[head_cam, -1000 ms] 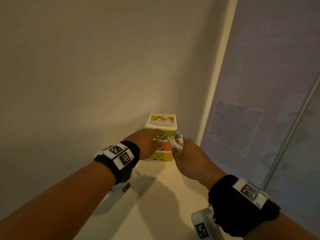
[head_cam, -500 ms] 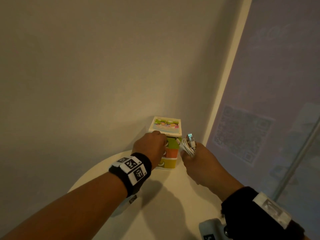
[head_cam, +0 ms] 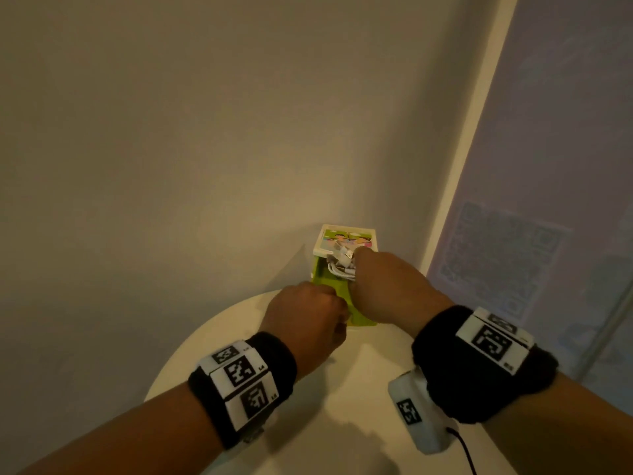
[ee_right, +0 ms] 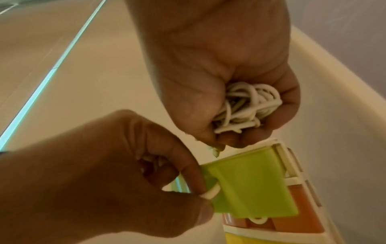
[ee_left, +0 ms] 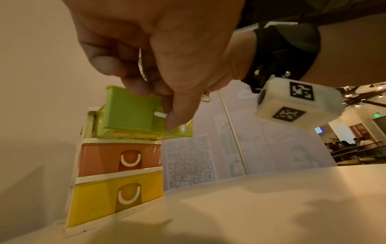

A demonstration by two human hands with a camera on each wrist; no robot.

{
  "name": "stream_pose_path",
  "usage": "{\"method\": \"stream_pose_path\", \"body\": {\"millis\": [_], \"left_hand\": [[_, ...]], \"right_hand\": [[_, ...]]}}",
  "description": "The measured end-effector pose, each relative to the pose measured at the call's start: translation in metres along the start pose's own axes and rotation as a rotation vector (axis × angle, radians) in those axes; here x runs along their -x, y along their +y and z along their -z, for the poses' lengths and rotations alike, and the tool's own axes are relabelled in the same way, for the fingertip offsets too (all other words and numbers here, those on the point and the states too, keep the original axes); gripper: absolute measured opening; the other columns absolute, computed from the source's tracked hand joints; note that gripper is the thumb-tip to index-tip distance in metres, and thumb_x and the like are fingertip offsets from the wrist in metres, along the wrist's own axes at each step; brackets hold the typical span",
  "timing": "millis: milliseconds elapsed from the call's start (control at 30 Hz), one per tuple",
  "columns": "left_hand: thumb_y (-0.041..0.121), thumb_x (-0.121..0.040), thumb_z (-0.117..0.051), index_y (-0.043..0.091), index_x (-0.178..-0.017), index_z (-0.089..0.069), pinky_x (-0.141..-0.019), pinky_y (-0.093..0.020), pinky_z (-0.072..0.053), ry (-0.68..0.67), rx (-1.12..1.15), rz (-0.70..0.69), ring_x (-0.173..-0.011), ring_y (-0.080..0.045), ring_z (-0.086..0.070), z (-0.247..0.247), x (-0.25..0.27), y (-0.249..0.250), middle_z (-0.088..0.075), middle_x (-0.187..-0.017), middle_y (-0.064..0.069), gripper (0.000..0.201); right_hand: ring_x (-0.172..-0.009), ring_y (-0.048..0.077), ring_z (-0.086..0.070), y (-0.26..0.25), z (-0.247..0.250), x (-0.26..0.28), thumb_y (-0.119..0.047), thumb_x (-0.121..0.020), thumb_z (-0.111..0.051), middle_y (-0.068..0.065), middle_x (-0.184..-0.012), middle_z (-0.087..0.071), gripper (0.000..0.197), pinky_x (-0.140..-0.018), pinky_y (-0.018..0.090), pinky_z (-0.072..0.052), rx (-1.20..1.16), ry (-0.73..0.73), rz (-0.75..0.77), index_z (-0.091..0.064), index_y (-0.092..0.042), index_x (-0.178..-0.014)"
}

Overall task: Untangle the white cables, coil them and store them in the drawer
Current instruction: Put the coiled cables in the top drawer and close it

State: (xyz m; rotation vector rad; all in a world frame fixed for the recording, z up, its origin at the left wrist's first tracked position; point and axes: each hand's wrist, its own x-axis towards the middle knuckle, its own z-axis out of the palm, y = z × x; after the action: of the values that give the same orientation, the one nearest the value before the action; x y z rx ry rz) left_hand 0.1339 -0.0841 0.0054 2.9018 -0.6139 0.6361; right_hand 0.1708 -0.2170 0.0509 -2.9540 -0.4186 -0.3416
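A small drawer unit [head_cam: 346, 236] stands at the back of the round white table [head_cam: 359, 389]. Its top green drawer [head_cam: 329, 279] [ee_left: 129, 113] [ee_right: 248, 186] is pulled out. My left hand [head_cam: 305, 320] [ee_left: 167, 69] [ee_right: 104, 173] pinches the drawer's white loop handle [ee_left: 159, 114] [ee_right: 211, 193]. My right hand [head_cam: 387, 286] [ee_right: 219, 82] grips a bundle of coiled white cables [head_cam: 340, 265] [ee_right: 244, 107] just above the open drawer. The orange drawer [ee_left: 119, 158] and the yellow drawer [ee_left: 117, 194] below are closed.
A beige wall stands close behind the drawer unit, and a panel with a QR code [head_cam: 493, 258] [ee_left: 190, 160] runs along the right. The table's curved edge [head_cam: 191, 341] falls away on the left.
The left hand has pulled the green drawer out toward me. The right hand has carried the cable bundle from beside the unit to above the open drawer.
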Motion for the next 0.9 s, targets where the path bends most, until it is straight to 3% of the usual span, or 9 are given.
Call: {"method": "stream_pose_path", "body": {"millis": [133, 267, 400, 467, 533, 600, 700, 800, 900], "left_hand": [[0.036, -0.088, -0.05, 0.03, -0.099, -0.072, -0.076, -0.029, -0.045, -0.019, 0.008, -0.009, -0.089, -0.019, -0.061, -0.001, 0.002, -0.002, -0.071, -0.094, 0.006, 0.026], [0.038, -0.087, -0.058, 0.03, -0.105, -0.069, -0.082, -0.032, -0.052, -0.003, 0.102, 0.013, -0.098, -0.017, -0.058, -0.001, 0.006, -0.007, -0.062, -0.111, 0.008, 0.022], [0.033, -0.081, -0.071, 0.019, -0.129, -0.04, -0.096, -0.033, -0.049, 0.078, 0.173, 0.083, -0.12, -0.023, -0.046, -0.001, 0.009, -0.01, -0.036, -0.141, -0.001, 0.058], [0.033, -0.085, -0.069, 0.015, -0.146, -0.023, -0.11, -0.033, -0.038, 0.05, 0.176, 0.083, -0.136, -0.024, -0.036, -0.004, 0.005, -0.015, -0.028, -0.154, -0.005, 0.078], [0.034, -0.088, -0.064, 0.016, -0.153, -0.01, -0.112, -0.034, -0.034, -0.022, 0.198, 0.086, -0.139, -0.022, -0.035, -0.005, 0.0, -0.02, -0.03, -0.156, -0.005, 0.087], [0.037, -0.089, -0.063, 0.018, -0.153, -0.011, -0.113, -0.035, -0.034, -0.048, 0.172, 0.065, -0.139, -0.021, -0.036, -0.005, -0.004, -0.025, -0.032, -0.156, -0.003, 0.085], [0.045, -0.09, -0.058, 0.02, -0.153, -0.015, -0.114, -0.042, -0.033, -0.104, 0.068, 0.007, -0.145, -0.022, -0.027, -0.003, -0.009, -0.034, -0.022, -0.16, -0.001, 0.08], [0.048, -0.09, -0.056, 0.019, -0.154, -0.01, -0.114, -0.043, -0.033, -0.153, 0.042, -0.052, -0.146, -0.022, -0.025, -0.002, -0.014, -0.04, -0.015, -0.162, -0.002, 0.084], [0.048, -0.089, -0.055, 0.02, -0.154, -0.008, -0.114, -0.041, -0.032, -0.191, 0.014, -0.072, -0.145, -0.021, -0.025, 0.001, -0.018, -0.038, -0.014, -0.162, -0.002, 0.085]], "right_hand": [[-0.093, 0.028, -0.062, -0.017, 0.0, -0.003, -0.022, -0.086, -0.059, 0.008, -0.104, -0.064, 0.035, -0.08, 0.036, -0.053, 0.169, -0.115, 0.044, -0.056, -0.012, -0.119], [-0.083, 0.025, -0.058, -0.024, 0.0, -0.008, -0.018, -0.088, -0.054, 0.006, -0.091, -0.059, 0.025, -0.072, 0.034, -0.046, 0.24, -0.096, 0.041, -0.06, -0.011, -0.111], [-0.097, 0.025, -0.063, -0.028, -0.006, -0.01, -0.023, -0.092, -0.047, 0.005, -0.104, -0.066, 0.025, -0.07, 0.032, -0.042, 0.239, -0.005, 0.011, -0.063, -0.014, -0.109], [-0.097, 0.025, -0.063, -0.031, -0.014, -0.012, -0.024, -0.093, -0.045, 0.004, -0.104, -0.066, 0.025, -0.068, 0.032, -0.041, 0.244, 0.02, -0.004, -0.064, -0.015, -0.107], [-0.095, 0.024, -0.064, -0.033, -0.02, -0.017, -0.025, -0.094, -0.044, 0.004, -0.103, -0.067, 0.025, -0.065, 0.033, -0.04, 0.256, 0.027, -0.004, -0.065, -0.016, -0.105], [-0.094, 0.025, -0.064, -0.034, -0.022, -0.02, -0.024, -0.093, -0.047, 0.004, -0.103, -0.067, 0.024, -0.065, 0.034, -0.041, 0.245, 0.007, -0.008, -0.064, -0.015, -0.106], [-0.094, 0.027, -0.062, -0.033, -0.023, -0.024, -0.026, -0.09, -0.051, 0.006, -0.099, -0.065, 0.024, -0.076, 0.038, -0.049, 0.159, -0.057, -0.02, -0.063, -0.015, -0.107], [-0.082, 0.027, -0.056, -0.03, -0.019, -0.024, -0.038, -0.085, -0.05, 0.002, -0.079, -0.054, 0.021, -0.086, 0.045, -0.051, 0.095, -0.208, -0.006, -0.056, -0.018, -0.088], [-0.08, 0.024, -0.058, -0.025, -0.013, -0.018, -0.036, -0.084, -0.054, 0.003, -0.084, -0.06, 0.016, -0.084, 0.041, -0.053, 0.034, -0.237, 0.046, -0.052, -0.021, -0.087]]}}
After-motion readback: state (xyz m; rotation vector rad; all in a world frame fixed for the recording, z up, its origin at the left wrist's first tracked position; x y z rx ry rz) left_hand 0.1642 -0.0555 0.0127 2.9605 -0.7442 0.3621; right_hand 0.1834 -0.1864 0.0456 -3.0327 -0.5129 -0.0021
